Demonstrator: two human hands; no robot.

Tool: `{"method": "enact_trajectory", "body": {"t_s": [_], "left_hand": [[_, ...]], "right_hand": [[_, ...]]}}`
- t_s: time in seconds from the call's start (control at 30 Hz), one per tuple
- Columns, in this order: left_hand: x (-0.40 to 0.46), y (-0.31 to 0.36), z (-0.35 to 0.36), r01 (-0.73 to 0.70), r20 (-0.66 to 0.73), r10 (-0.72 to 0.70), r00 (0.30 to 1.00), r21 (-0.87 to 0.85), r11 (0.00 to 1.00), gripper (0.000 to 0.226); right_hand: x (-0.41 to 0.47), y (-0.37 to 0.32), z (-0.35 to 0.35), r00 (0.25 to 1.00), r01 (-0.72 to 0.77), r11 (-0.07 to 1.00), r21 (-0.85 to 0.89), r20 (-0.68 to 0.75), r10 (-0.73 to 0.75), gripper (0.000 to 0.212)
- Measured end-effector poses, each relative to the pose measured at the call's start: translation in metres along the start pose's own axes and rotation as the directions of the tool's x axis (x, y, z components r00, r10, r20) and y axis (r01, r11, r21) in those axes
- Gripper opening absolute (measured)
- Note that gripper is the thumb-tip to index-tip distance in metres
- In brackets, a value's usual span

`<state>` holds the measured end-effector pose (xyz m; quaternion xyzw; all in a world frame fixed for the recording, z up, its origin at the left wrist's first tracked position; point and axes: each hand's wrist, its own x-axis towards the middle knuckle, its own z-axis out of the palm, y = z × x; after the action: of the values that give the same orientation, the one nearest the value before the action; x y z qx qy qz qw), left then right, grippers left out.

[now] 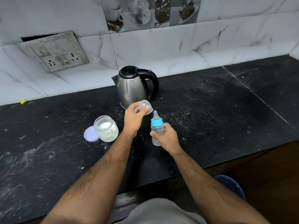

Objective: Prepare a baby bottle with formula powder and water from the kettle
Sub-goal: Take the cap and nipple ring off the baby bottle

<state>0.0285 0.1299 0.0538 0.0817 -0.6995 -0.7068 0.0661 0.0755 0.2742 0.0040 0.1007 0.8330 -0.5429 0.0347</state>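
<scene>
My right hand (166, 137) grips a clear baby bottle (156, 128) with a blue collar and a clear teat, held upright above the black counter (210, 110). My left hand (134, 118) pinches the bottle's clear dome cap (144, 105), lifted off just up and left of the teat. A steel kettle (134, 88) with a black lid and handle stands right behind the hands. To the left an open clear jar (106, 128) holds white formula powder, with its lilac lid (90, 134) lying flat beside it.
A marble-tiled wall runs along the back, with a socket plate (55, 52) at the upper left. The counter's front edge drops away at the lower right, where a blue round object (231, 185) lies on the floor. A black cord lies on the counter under my wrists.
</scene>
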Motion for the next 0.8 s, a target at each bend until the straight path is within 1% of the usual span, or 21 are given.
{"method": "enact_trajectory", "body": {"t_s": [0.07,0.13,0.2,0.3,0.5,0.8], "left_hand": [[0.005,-0.005,0.003,0.007,-0.016,-0.008,1.0,-0.023,1.0,0.036],[0.01,-0.011,0.009,0.033,-0.005,-0.033,0.999,-0.001,0.999,0.038],[0.013,-0.018,0.017,0.046,0.018,-0.047,0.999,0.056,0.997,0.04],[0.02,-0.031,0.031,0.07,0.024,-0.076,0.997,0.209,0.975,0.044],[0.037,-0.048,0.052,0.068,0.083,-0.109,0.991,0.39,0.918,0.056],[0.053,-0.073,0.077,0.046,0.103,-0.122,0.987,0.551,0.834,0.059]], "right_hand": [[0.003,0.005,-0.01,0.998,-0.027,0.999,0.017,-0.059,0.028,0.042],[0.007,0.01,-0.023,0.994,-0.047,0.998,0.035,-0.101,0.05,0.042],[0.012,0.014,-0.034,0.99,-0.047,0.999,0.028,-0.135,0.05,0.043],[0.02,0.02,-0.05,0.985,-0.045,0.999,0.025,-0.168,0.049,0.043],[0.037,0.029,-0.07,0.987,-0.039,0.999,0.002,-0.158,0.039,0.047],[0.057,0.037,-0.083,0.995,-0.01,0.999,0.043,-0.101,0.015,0.046]]}}
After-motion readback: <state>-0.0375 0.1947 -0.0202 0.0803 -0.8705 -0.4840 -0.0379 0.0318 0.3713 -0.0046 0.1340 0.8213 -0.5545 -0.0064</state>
